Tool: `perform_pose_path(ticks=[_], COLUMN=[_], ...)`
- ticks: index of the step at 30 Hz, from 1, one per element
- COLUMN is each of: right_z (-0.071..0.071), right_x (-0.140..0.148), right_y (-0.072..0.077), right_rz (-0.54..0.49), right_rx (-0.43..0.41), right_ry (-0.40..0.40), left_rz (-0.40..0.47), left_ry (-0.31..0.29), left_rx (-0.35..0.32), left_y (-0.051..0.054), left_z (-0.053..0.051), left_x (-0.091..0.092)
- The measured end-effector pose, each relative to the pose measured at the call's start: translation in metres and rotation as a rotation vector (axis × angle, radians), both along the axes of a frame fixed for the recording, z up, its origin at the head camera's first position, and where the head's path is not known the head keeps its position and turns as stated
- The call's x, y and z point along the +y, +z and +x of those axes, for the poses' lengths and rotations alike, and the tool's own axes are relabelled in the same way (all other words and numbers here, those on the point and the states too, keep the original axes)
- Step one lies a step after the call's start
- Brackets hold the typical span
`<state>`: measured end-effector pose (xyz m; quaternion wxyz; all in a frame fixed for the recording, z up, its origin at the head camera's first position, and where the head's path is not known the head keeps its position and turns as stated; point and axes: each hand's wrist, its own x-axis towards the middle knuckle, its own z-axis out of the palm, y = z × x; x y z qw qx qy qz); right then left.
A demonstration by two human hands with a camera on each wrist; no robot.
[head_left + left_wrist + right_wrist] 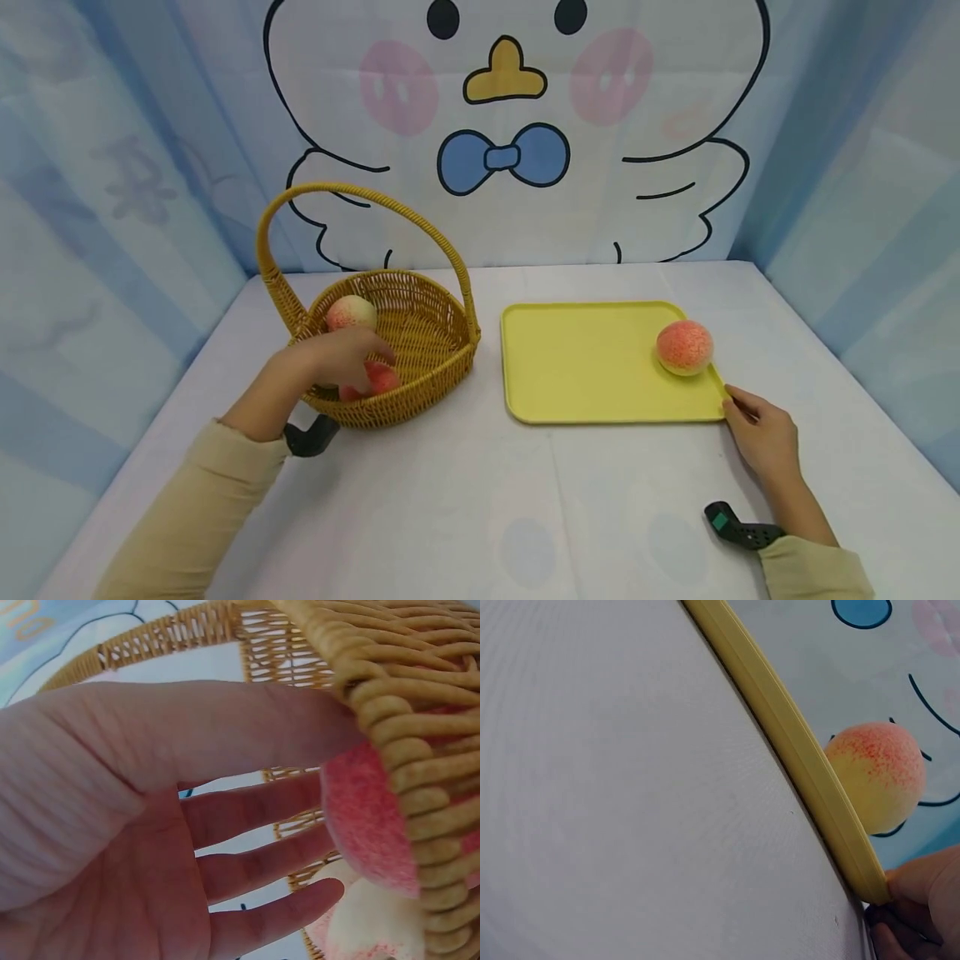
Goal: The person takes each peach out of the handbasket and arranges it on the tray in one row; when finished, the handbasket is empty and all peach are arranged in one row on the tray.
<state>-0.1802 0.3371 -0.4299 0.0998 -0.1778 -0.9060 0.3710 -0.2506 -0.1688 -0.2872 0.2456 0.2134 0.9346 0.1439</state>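
Observation:
In the head view my left hand [333, 358] reaches over the near left side of the wicker basket [431, 392]. Its thumb and fingers lie around a red peach [384, 377] low inside the rim; the left wrist view has the thumb against this peach [367, 817], its far side hidden by the wicker. Behind the hand sits a paler peach [351, 312], also in the basket. My right hand [768, 433] pinches the near right corner of a yellow tray [585, 367]. On the tray's right end rests a pink and yellow peach [685, 347].
The basket's tall arched handle [375, 197] rises above its opening. A white cloth covers the table [480, 500], with a printed curtain [517, 225] behind and at the sides. A dark wrist device [738, 527] sits at my right wrist.

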Motion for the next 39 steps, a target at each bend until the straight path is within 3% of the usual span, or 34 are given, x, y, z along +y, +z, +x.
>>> perform_pose_path(ticks=[4,11,16,29,34,39], right_z=[-0.001,0.000,0.001,0.002,0.002,0.001], right_x=[-0.001,-0.002,-0.004,-0.001,-0.002,-0.002], right_y=[-0.001,0.002,0.003,0.005,0.005,0.003], right_rz=[0.005,0.002,-0.006,0.018,0.022,0.012], right_rx=[-0.002,-0.007,-0.012,0.010,0.012,0.017], right_ry=[-0.002,0.005,0.002,0.030,0.031,0.027], left_rz=[0.000,0.000,-0.002,-0.244,-0.277,-0.253], left_ry=[0.011,-0.048,-0.046,-0.073,-0.107,-0.154], left_rx=[-0.036,-0.064,-0.090,-0.180,-0.202,-0.189], left_y=[-0.003,-0.003,-0.003,-0.009,-0.011,-0.011], left_z=[-0.004,-0.013,-0.015,-0.036,-0.043,-0.046], left_x=[-0.001,-0.005,-0.004,0.008,0.009,0.009])
